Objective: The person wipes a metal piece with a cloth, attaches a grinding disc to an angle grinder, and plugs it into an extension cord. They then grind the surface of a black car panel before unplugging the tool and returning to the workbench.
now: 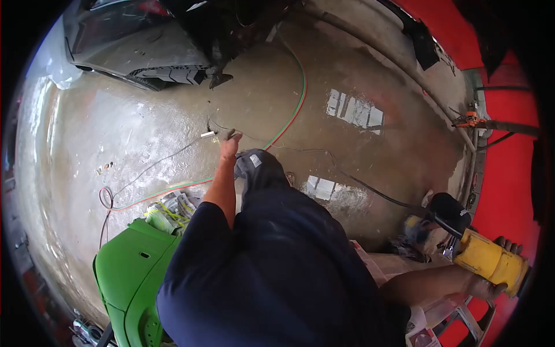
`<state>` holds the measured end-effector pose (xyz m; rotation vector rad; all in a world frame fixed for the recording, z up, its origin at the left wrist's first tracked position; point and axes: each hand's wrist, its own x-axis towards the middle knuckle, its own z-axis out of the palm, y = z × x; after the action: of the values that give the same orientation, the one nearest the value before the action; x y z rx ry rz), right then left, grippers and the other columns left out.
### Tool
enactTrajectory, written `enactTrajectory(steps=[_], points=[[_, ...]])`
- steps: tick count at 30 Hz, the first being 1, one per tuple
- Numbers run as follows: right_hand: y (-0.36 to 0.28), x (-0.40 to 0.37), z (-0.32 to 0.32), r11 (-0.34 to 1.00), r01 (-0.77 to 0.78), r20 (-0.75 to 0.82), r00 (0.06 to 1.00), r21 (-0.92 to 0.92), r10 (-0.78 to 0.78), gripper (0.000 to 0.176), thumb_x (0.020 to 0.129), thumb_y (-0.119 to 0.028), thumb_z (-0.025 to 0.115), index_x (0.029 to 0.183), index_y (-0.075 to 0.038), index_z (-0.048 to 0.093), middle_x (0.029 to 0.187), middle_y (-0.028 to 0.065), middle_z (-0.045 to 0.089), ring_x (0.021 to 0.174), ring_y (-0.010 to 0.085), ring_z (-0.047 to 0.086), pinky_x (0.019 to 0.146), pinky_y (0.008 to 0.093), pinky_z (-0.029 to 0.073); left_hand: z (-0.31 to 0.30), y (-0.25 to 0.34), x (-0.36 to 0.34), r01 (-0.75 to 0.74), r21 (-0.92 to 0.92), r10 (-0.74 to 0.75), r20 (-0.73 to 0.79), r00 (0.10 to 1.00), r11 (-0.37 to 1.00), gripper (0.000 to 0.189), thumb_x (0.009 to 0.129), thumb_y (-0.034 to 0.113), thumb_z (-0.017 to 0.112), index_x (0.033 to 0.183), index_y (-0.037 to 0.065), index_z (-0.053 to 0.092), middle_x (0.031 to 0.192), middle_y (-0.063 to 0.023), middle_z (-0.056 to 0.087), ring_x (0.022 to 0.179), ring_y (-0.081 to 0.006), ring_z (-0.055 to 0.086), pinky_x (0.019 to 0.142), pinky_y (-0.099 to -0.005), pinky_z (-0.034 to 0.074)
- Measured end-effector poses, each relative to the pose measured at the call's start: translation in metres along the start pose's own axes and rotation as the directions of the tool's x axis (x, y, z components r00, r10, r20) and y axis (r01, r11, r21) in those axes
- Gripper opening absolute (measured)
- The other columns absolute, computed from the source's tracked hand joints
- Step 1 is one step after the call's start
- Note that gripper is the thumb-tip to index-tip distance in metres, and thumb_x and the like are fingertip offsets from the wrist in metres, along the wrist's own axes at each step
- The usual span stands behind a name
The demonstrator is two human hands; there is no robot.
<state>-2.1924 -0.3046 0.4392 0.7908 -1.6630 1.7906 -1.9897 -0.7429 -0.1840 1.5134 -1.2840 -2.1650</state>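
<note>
My left hand [229, 144] is stretched forward over the floor, its fingers closed around a thin power cord. A white connector [208, 134] on another thin cord lies on the floor just left of it. Out to the right, my right hand [491, 284] grips a yellow corded power tool [484, 258]. Dark fingers show along its far side. A thick black cord [381, 199] runs from the tool's black end back toward the left. The tool's working head is cut off by the dark image edge.
A green car body panel [134, 254] is close on my left, beside crumpled masking paper [169, 213]. A red-green hose [298, 101] crosses the wet floor [173, 115]. A dark car [133, 46] stands ahead; a stepladder [471, 324] is at lower right.
</note>
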Motion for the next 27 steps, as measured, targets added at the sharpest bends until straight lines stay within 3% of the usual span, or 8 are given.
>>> enactTrajectory(steps=[1, 3, 5, 7, 15, 19, 24, 27], points=[[0.009, 0.006, -0.012, 1.000, -0.006, -0.012, 1.000, 0.004, 0.006, 0.087, 0.083, -0.044, 0.058, 0.140, 0.013, 0.026, 0.130, 0.0318, 0.046, 0.116, 0.0439, 0.051, 0.106, 0.0558, 0.034, 0.026, 0.021, -0.035, -0.041, -0.037, 0.040, -0.022, 0.999, 0.998, 0.055, 0.084, 0.018, 0.064, 0.132, -0.005, 0.050, 0.118, -0.0178, 0.064, 0.109, -0.0234, 0.058, 0.096, -0.0314, 0.041], [0.034, 0.015, -0.028, 0.945, -0.163, 0.277, 0.957, 0.282, 0.083, 0.087, 0.081, -0.046, 0.060, 0.138, 0.012, 0.029, 0.129, 0.0281, 0.046, 0.113, 0.0412, 0.050, 0.101, 0.0521, 0.037, 0.059, 0.034, -0.065, -0.073, 0.072, 0.065, 0.119, 0.991, 0.995, 0.052, 0.085, 0.018, 0.064, 0.130, -0.006, 0.052, 0.118, -0.0175, 0.064, 0.110, -0.0240, 0.058, 0.096, -0.0320, 0.041], [0.049, 0.007, 0.007, 0.981, -0.118, 0.075, 0.991, 0.156, 0.107, 0.088, 0.079, -0.047, 0.064, 0.138, 0.008, 0.031, 0.125, 0.0244, 0.046, 0.109, 0.0371, 0.050, 0.097, 0.0488, 0.038, 0.092, 0.064, -0.097, -0.177, 0.125, 0.127, 0.334, 0.934, 0.976, 0.051, 0.086, 0.019, 0.064, 0.130, -0.004, 0.052, 0.116, -0.0170, 0.065, 0.108, -0.0241, 0.059, 0.095, -0.0331, 0.042], [0.076, 0.004, 0.026, 0.866, -0.196, 0.207, 0.972, 0.460, 0.109, 0.088, 0.077, -0.047, 0.067, 0.139, 0.004, 0.032, 0.122, 0.0231, 0.048, 0.106, 0.0344, 0.052, 0.094, 0.0472, 0.041, 0.127, 0.093, -0.114, -0.261, 0.182, 0.144, 0.485, 0.863, 0.948, 0.046, 0.089, 0.021, 0.065, 0.130, 0.000, 0.055, 0.109, -0.0120, 0.065, 0.103, -0.0188, 0.058, 0.091, -0.0301, 0.045], [0.145, 0.027, 0.092, 0.846, -0.266, 0.136, 0.964, 0.462, 0.229, 0.059, 0.079, -0.024, 0.069, 0.125, 0.004, 0.045, 0.106, 0.0163, 0.058, 0.085, 0.0258, 0.064, 0.074, 0.0380, 0.055, 0.273, 0.248, -0.177, -0.596, -0.056, 0.399, 0.791, 0.463, 0.801, 0.054, 0.088, 0.011, 0.067, 0.136, 0.000, 0.048, 0.120, -0.0125, 0.063, 0.113, -0.0219, 0.058, 0.100, -0.0345, 0.044], [0.171, 0.039, 0.090, 0.898, -0.306, 0.057, 0.951, 0.316, 0.304, 0.053, 0.085, -0.020, 0.069, 0.127, 0.001, 0.045, 0.106, 0.0129, 0.059, 0.086, 0.0215, 0.063, 0.077, 0.0358, 0.054, 0.355, 0.326, -0.234, -0.820, -0.318, 0.506, 0.862, -0.040, 0.476, 0.073, 0.083, 0.011, 0.070, 0.146, 0.000, 0.033, 0.132, -0.0181, 0.053, 0.120, -0.0276, 0.054, 0.104, -0.0385, 0.041], [0.222, 0.053, 0.077, 0.928, -0.337, 0.009, 0.940, 0.161, 0.340, 0.059, 0.089, -0.026, 0.069, 0.133, -0.001, 0.039, 0.116, 0.0077, 0.055, 0.103, 0.0164, 0.054, 0.090, 0.0304, 0.045, 0.452, 0.358, -0.291, -0.966, -0.121, 0.348, 0.937, -0.035, 0.229, 0.091, 0.080, 0.017, 0.069, 0.150, 0.000, 0.013, 0.144, -0.0270, 0.036, 0.131, -0.0405, 0.041, 0.110, -0.0429, 0.033], [0.252, 0.079, 0.064, 0.928, -0.338, 0.049, 0.941, 0.159, 0.334, 0.061, 0.091, -0.025, 0.066, 0.137, 0.000, 0.034, 0.122, 0.0093, 0.052, 0.108, 0.0168, 0.052, 0.093, 0.0315, 0.043, 0.505, 0.352, -0.282, -0.932, -0.106, 0.370, 0.928, 0.032, 0.345, 0.094, 0.080, 0.017, 0.067, 0.150, -0.002, 0.008, 0.146, -0.0304, 0.028, 0.133, -0.0435, 0.035, 0.111, -0.0426, 0.031]])
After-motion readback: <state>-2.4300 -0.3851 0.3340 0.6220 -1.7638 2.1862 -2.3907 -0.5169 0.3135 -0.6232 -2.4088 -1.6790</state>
